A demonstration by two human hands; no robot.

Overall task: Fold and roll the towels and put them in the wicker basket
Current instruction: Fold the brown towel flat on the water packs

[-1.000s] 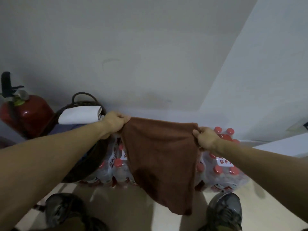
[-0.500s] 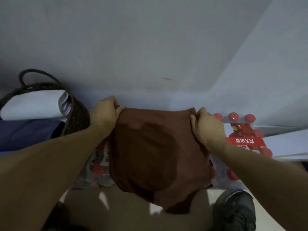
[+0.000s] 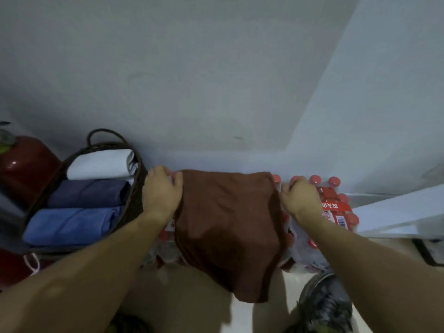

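1. Left hand [image 3: 161,194] and right hand [image 3: 300,198] each pinch a top corner of the brown towel [image 3: 225,227] – it drapes over the water bottles [image 3: 334,203]
2. Basket [image 3: 134,200] just left, holding white [image 3: 98,164], navy [image 3: 86,193] and blue [image 3: 69,224] rolls

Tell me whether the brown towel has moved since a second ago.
Yes. The brown towel has come down from mid-air onto the pack of red-capped bottles, beside the wicker basket.

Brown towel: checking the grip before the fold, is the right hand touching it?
Touching. The head view shows the right hand pinching the brown towel's top right corner, no gap.
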